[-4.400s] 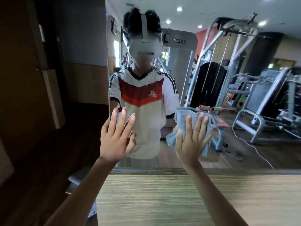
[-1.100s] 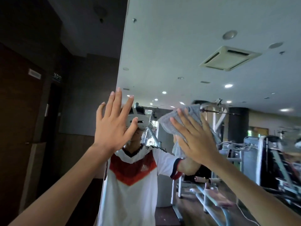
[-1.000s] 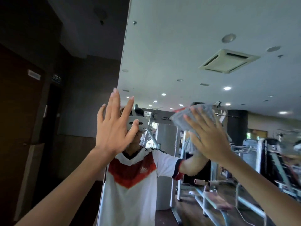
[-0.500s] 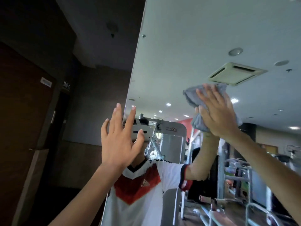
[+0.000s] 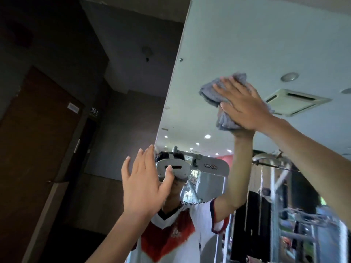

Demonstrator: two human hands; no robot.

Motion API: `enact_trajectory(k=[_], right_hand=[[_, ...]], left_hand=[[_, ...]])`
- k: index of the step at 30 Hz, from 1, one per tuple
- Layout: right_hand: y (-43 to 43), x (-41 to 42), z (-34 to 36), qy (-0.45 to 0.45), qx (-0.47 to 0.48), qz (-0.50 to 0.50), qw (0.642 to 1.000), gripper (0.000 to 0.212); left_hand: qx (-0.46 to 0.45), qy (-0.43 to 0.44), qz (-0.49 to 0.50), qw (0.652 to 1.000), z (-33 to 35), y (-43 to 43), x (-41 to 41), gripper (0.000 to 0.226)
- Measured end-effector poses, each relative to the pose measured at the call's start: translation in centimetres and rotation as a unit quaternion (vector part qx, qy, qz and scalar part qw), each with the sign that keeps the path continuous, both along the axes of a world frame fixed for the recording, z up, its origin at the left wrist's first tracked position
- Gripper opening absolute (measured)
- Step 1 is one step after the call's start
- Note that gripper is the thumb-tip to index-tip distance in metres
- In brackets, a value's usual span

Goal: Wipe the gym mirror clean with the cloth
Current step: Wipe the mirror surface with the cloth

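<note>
Across the mirror, open glass spreads above and to the right. The left hand, grip apart, sits low at its left edge. Higher and inboard of that edge, the right hand, fingers flat, presses the cloth to the glass.

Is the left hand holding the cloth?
No, the grey cloth is under the right hand, pressed flat against the mirror; the left hand is bare, fingers straight.
</note>
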State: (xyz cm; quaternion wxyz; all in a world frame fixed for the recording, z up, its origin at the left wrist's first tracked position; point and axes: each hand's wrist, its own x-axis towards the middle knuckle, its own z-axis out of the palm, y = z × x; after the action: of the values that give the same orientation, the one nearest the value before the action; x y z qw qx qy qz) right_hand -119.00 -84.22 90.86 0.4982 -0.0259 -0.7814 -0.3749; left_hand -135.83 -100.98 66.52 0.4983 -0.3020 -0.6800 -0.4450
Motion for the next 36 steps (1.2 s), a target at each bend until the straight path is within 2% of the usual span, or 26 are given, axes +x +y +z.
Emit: enact_trajectory(k=[2, 4, 5, 7, 9, 10, 12, 15, 17, 18, 20, 22, 24, 25, 26, 28, 30, 31, 32, 34, 36], right_hand=[[-2.5, -2.6, 0.3, 0.115, -0.074, -0.003, 0.991, 0.067], [-5.2, -5.6, -1.5, 0.168, -0.082, -0.007, 0.982, 0.065], [-6.1, -6.7, -2.8, 0.145, -0.038, 0.003, 0.989, 0.064], [-6.5, -7.0, -4.7, -0.008, 0.126, 0.002, 0.992, 0.061], [-5.1, -5.1, -3.8, -0.162, 0.254, -0.018, 0.953, 0.057], [-4.4, -4.2, -2.7, -0.189, 0.267, -0.019, 0.945, 0.056], [-3.2, -3.1, -0.9, -0.148, 0.224, -0.023, 0.963, 0.057], [-3.2, -3.5, -0.6, 0.017, 0.083, -0.01, 0.996, 0.06], [-5.2, -5.7, -3.5, 0.111, -0.006, -0.014, 0.994, 0.06], [-6.2, -6.7, -5.5, 0.135, -0.017, -0.016, 0.991, 0.061], [-7.0, -7.5, -10.0, 0.088, 0.039, 0.002, 0.995, 0.062], [-6.0, -6.3, -12.6, -0.048, 0.168, 0.015, 0.985, 0.061], [-4.6, -4.2, -11.2, -0.171, 0.24, 0.013, 0.955, 0.062], [-3.8, -3.6, -9.9, -0.181, 0.234, 0.012, 0.955, 0.063], [-3.2, -3.1, -8.5, -0.151, 0.196, 0.016, 0.969, 0.064], [-3.0, -3.0, -6.8, -0.016, 0.059, 0.026, 0.998, 0.062], [-4.7, -4.9, -8.1, 0.131, -0.055, -0.001, 0.99, 0.065], [-5.8, -6.0, -9.7, 0.163, -0.071, -0.014, 0.984, 0.066], [-6.8, -6.8, -11.6, 0.153, -0.056, -0.008, 0.987, 0.067], [-7.1, -7.3, -15.1, 0.032, 0.086, 0.019, 0.996, 0.065], [-5.5, -5.4, -15.5, -0.148, 0.246, 0.026, 0.958, 0.061]], left_hand=[[-0.004, 0.006, 0.013, 1.0, 0.1, -0.1, -0.2, 0.072], [-0.012, 0.009, 0.023, 1.0, 0.2, -0.2, -0.4, 0.071], [-0.012, 0.009, 0.028, 0.999, 0.0, -0.2, -0.3, 0.07], [-0.014, 0.01, 0.032, 0.999, 0.2, -0.3, -0.4, 0.069], [-0.005, 0.004, 0.021, 1.0, 0.1, -0.2, -0.2, 0.069], [0.003, 0.004, 0.014, 1.0, 0.1, -0.2, -0.2, 0.069], [0.01, 0.001, 0.003, 1.0, -0.1, -0.1, 0.0, 0.069], [0.013, -0.007, -0.007, 1.0, -0.3, 0.0, -0.1, 0.068], [0.013, -0.022, -0.017, 1.0, -0.2, 0.1, -0.2, 0.067], [0.017, -0.028, -0.024, 0.999, -0.1, 0.2, -0.3, 0.066], [0.025, -0.043, -0.041, 0.998, -0.6, 0.3, -0.1, 0.063], [0.034, -0.045, -0.064, 0.996, -1.4, 0.4, 0.2, 0.056], [0.041, -0.048, -0.083, 0.995, -2.3, 0.3, 0.3, 0.055], [0.041, -0.05, -0.084, 0.994, -2.7, 0.4, 0.3, 0.057], [0.04, -0.053, -0.085, 0.994, -3.1, 0.4, 0.2, 0.059], [0.043, -0.054, -0.087, 0.994, -3.5, 0.5, 0.2, 0.06], [0.043, -0.056, -0.087, 0.994, -3.7, 0.5, 0.2, 0.059], [0.041, -0.057, -0.089, 0.994, -3.9, 0.5, 0.2, 0.058], [0.038, -0.058, -0.093, 0.993, -4.4, 0.4, 0.2, 0.058], [0.035, -0.056, -0.091, 0.994, -5.3, 0.0, 0.1, 0.058], [0.03, -0.056, -0.083, 0.995, -6.4, -0.3, 0.1, 0.056]])
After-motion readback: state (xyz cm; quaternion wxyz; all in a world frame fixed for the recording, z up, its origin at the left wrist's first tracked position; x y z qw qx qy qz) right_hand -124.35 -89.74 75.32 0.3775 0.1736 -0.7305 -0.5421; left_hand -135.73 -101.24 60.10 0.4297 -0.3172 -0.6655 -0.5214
